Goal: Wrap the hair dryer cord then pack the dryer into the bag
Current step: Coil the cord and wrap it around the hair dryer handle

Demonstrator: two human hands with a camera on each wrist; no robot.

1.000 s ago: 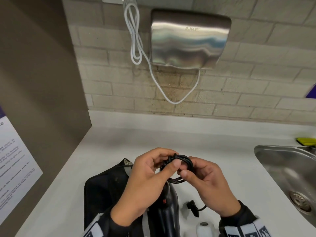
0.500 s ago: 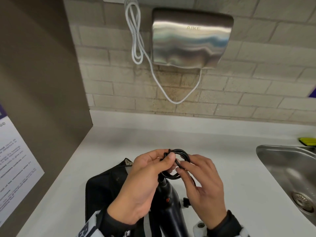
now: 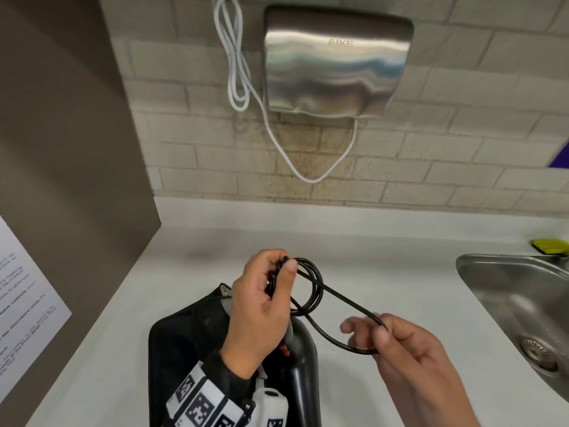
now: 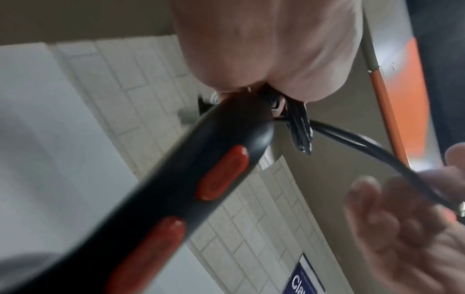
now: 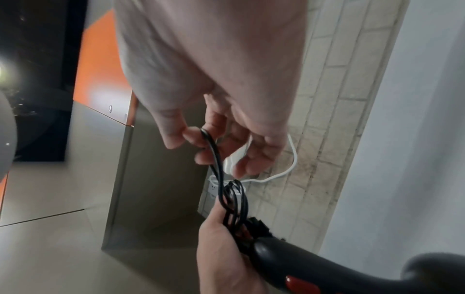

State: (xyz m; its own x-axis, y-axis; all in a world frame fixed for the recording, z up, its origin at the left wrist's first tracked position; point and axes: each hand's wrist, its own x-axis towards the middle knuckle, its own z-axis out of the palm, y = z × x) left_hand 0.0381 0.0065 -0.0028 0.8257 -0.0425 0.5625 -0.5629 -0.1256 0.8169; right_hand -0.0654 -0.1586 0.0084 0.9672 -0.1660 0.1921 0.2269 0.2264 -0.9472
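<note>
A black hair dryer [image 3: 303, 374] with red switches [image 4: 221, 175] stands low in the middle of the head view, over a black bag [image 3: 184, 349] on the white counter. My left hand [image 3: 261, 306] grips several coils of its black cord [image 3: 311, 288] at the end of the handle [image 5: 289, 264]. A long loop of cord [image 3: 341, 306] runs out to the right. My right hand [image 3: 397, 346] pinches the far end of that loop between thumb and fingers [image 5: 191, 135]. The plug is hidden.
A steel sink [image 3: 520, 306] is set into the counter at the right, with a yellow sponge [image 3: 551, 246] behind it. A steel hand dryer [image 3: 335, 63] with a white cable [image 3: 237, 66] hangs on the brick wall. A grey panel [image 3: 61, 164] closes the left side.
My right hand has moved away from the coil, down and to the right, drawing a long loop of cord out with it. The left hand still grips the coil.
</note>
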